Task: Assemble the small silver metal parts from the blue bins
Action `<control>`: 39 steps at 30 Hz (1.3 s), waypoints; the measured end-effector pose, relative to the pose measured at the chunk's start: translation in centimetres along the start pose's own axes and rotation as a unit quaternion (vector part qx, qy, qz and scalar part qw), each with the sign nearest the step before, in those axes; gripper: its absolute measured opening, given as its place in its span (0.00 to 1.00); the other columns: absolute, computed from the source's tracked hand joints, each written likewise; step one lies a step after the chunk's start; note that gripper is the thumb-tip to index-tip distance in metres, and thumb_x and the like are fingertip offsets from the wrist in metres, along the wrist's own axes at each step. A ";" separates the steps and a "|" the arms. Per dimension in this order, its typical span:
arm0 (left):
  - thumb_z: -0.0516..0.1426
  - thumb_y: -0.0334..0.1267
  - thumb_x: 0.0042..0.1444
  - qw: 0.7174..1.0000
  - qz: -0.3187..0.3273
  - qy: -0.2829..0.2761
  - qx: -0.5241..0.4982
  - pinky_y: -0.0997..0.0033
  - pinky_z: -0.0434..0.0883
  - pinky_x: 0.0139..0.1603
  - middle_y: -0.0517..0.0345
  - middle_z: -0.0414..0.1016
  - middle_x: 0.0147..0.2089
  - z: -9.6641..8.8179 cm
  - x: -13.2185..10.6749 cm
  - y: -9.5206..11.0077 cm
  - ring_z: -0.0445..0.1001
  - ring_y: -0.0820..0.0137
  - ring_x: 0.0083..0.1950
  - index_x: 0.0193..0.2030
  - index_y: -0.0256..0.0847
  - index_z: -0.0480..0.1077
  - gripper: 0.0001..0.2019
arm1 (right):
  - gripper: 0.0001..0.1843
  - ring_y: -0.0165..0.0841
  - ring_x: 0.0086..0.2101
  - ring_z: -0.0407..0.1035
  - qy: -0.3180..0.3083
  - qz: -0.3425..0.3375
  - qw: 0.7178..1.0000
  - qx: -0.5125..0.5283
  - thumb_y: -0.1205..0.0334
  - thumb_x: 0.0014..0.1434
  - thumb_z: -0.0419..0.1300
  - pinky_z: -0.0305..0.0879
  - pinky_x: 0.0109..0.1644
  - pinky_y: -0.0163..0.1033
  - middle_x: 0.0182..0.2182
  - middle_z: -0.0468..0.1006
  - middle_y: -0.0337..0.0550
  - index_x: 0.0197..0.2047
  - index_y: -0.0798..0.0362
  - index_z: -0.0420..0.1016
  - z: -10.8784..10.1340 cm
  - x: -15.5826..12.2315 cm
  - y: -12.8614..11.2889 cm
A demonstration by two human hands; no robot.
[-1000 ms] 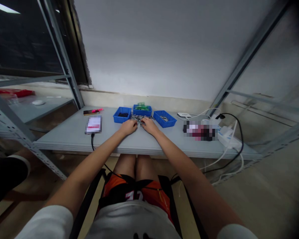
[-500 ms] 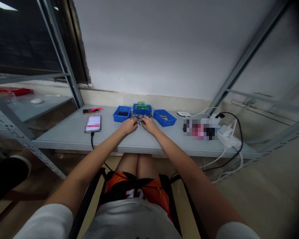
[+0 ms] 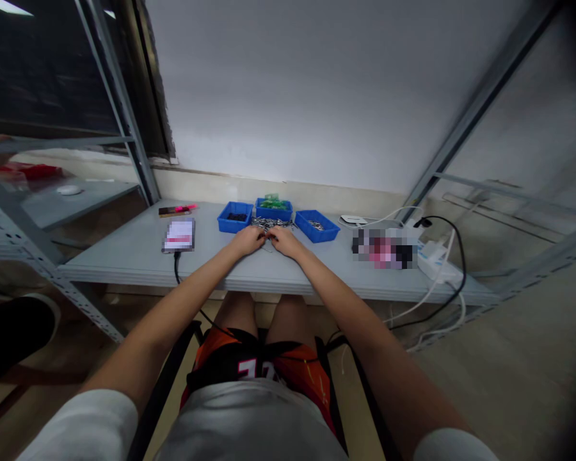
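My left hand (image 3: 251, 239) and my right hand (image 3: 283, 241) meet fingertip to fingertip over the table, just in front of a heap of small shiny metal pieces (image 3: 272, 223). Both hands have curled, pinching fingers; what lies between them is too small to make out. Behind the heap stands a blue bin (image 3: 274, 212) with green plastic-looking pieces (image 3: 273, 203). Left of the heap, another blue bin (image 3: 226, 226) holds small dark pieces (image 3: 236, 217). A third blue bin (image 3: 322, 235), on the right, contains some small shiny pieces (image 3: 317, 225).
On the grey table (image 3: 211, 272), a phone-like device (image 3: 178, 235) with a black cable lies left, near a pink pen-like item (image 3: 185, 208). At right are a blurred-out object (image 3: 383, 248), a white power strip (image 3: 436, 264) and loose cables. Metal shelf posts (image 3: 118, 83) flank the table.
My right hand has shifted slightly left, so the fingertips of both hands now come together. My knees have moved apart below the table.
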State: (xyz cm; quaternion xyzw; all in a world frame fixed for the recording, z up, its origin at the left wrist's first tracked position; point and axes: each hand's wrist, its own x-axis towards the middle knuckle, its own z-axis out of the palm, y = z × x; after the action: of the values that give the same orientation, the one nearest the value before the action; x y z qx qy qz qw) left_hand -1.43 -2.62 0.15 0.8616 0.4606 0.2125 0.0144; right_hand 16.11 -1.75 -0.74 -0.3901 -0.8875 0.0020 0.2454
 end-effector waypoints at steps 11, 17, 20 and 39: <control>0.48 0.39 0.61 0.998 -0.012 -0.008 0.063 0.65 0.70 0.48 0.46 0.77 0.45 0.0 -0.5 0.8 0.75 0.60 0.47 0.44 0.38 0.73 0.15 | 0.13 0.36 0.46 0.63 0.059 0.016 0.997 -0.049 0.73 0.59 0.50 0.60 0.55 0.41 0.42 0.72 0.48 0.43 0.55 0.73 -0.5 -0.3 -0.1; 0.40 0.44 0.67 0.990 -0.123 0.053 0.052 0.67 0.69 0.46 0.45 0.78 0.46 -1.1 -0.4 0.9 0.76 0.62 0.47 0.46 0.39 0.72 0.22 | 0.13 0.37 0.46 0.65 0.069 -0.009 0.998 -0.009 0.71 0.59 0.50 0.59 0.55 0.41 0.41 0.74 0.48 0.42 0.55 0.73 -0.8 -0.3 -0.4; 0.39 0.47 0.66 0.984 -0.137 0.058 0.100 0.65 0.69 0.46 0.42 0.78 0.43 -1.7 -0.6 0.7 0.76 0.59 0.46 0.45 0.36 0.74 0.25 | 0.13 0.36 0.45 0.66 0.067 0.021 0.998 0.007 0.73 0.56 0.51 0.60 0.53 0.40 0.40 0.75 0.47 0.41 0.55 0.74 -0.7 -0.3 0.3; 0.49 0.29 0.53 0.994 0.101 -0.041 -0.012 0.68 0.69 0.51 0.50 0.76 0.46 0.5 0.0 -0.2 0.73 0.64 0.48 0.47 0.38 0.72 0.16 | 0.13 0.36 0.42 0.71 0.024 0.117 0.993 -0.013 0.73 0.56 0.55 0.63 0.48 0.36 0.40 0.80 0.49 0.40 0.56 0.79 -0.3 -0.4 2.4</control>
State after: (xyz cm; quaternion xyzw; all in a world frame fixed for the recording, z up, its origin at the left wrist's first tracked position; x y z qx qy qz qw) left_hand -1.40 -2.45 -0.31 0.9114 0.3680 0.1826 0.0227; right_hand 18.11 -0.43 -1.13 -0.4946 -0.8293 0.0095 0.2598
